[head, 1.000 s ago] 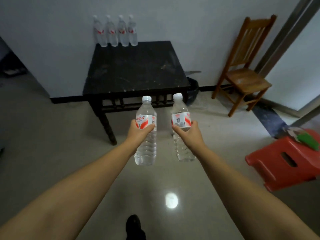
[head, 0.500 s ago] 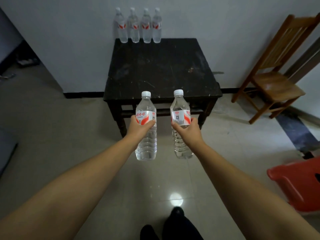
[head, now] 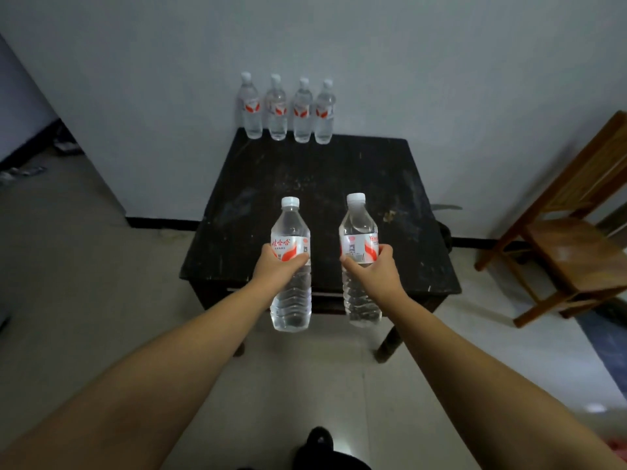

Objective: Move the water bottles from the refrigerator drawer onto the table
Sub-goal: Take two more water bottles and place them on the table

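I hold two clear water bottles with white caps and red-and-white labels, both upright in the air at the near edge of the black table (head: 339, 178). My left hand (head: 276, 271) grips the left bottle (head: 291, 300) around its label. My right hand (head: 371, 271) grips the right bottle (head: 360, 300) the same way. Several identical bottles (head: 288, 110) stand in a row at the table's far edge against the wall. The refrigerator drawer is out of sight.
A wooden chair (head: 573, 242) stands right of the table. A grey-white wall (head: 373, 62) runs behind the table. The floor (head: 84, 300) is pale tile, and my dark shoe (head: 317, 442) shows at the bottom edge. A dark doorway area lies far left.
I have walked toward the table, which now sits closer and centred. Both bottles now overlap its near edge. The red stool has dropped out of view at right.
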